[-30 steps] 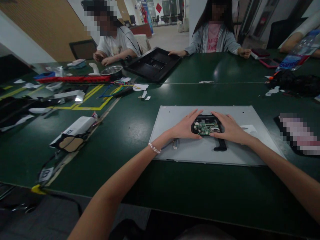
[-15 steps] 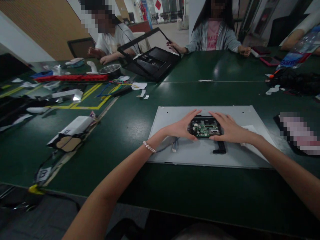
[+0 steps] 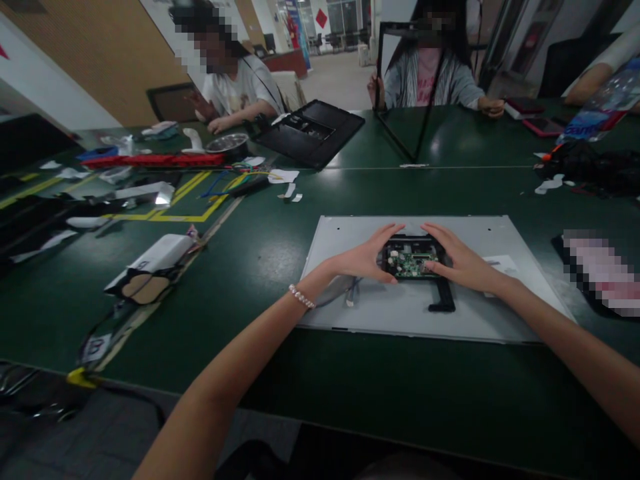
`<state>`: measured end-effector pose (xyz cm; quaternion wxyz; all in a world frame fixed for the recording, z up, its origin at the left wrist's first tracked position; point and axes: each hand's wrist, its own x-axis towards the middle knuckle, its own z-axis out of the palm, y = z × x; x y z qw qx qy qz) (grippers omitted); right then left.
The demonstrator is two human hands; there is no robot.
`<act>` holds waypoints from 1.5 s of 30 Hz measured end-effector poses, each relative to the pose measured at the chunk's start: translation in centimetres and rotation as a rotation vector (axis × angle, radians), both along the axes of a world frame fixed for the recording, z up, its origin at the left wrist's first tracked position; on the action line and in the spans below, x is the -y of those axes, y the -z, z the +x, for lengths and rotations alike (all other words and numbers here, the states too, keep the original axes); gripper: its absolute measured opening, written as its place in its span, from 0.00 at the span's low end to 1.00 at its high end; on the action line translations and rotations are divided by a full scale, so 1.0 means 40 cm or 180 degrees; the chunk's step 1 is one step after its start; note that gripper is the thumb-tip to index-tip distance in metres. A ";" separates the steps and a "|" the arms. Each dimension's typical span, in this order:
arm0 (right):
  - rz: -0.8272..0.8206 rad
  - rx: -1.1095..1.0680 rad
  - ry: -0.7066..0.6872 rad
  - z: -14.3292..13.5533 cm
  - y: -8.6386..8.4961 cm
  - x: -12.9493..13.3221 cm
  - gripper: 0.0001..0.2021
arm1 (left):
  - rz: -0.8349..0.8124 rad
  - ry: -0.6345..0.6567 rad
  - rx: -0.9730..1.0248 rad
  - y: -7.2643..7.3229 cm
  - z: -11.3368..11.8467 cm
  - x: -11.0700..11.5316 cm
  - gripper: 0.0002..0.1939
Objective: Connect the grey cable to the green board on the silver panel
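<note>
The left hand [image 3: 371, 259] and right hand [image 3: 459, 261], fingers curved, are clamped on a black-framed, component-studded green circuit board [image 3: 413, 265] between them; beneath the fingers lies a smooth grey rectangular panel [image 3: 390, 310].

Table [image 3: 410, 377]: dark green top, crossed by a pale seam and marked at left with yellow tape [image 3: 180, 218].
Grey panel [image 3: 393, 313]: lies flat near the close edge.
White pack [image 3: 163, 252]: rests left of the panel, well apart from it.
Far side: bears a black cover [image 3: 325, 143], a round metal dish [image 3: 227, 142] and a long red strip [image 3: 160, 161].
Middle: scattered with paper scraps [image 3: 283, 176].
Right: carries a clear bottle [image 3: 603, 100], a black bundle [image 3: 590, 170] and a flat, dark-edged slab [image 3: 600, 273], probably a phone, though blurred over.
</note>
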<state>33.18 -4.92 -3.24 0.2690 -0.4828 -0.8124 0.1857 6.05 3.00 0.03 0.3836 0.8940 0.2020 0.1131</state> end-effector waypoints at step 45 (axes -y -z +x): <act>0.0190 0.0131 -0.0011 -0.018 0.007 0.002 0.35 | 0.1965 -0.4177 -0.1655 0.028 -0.323 -0.358 0.17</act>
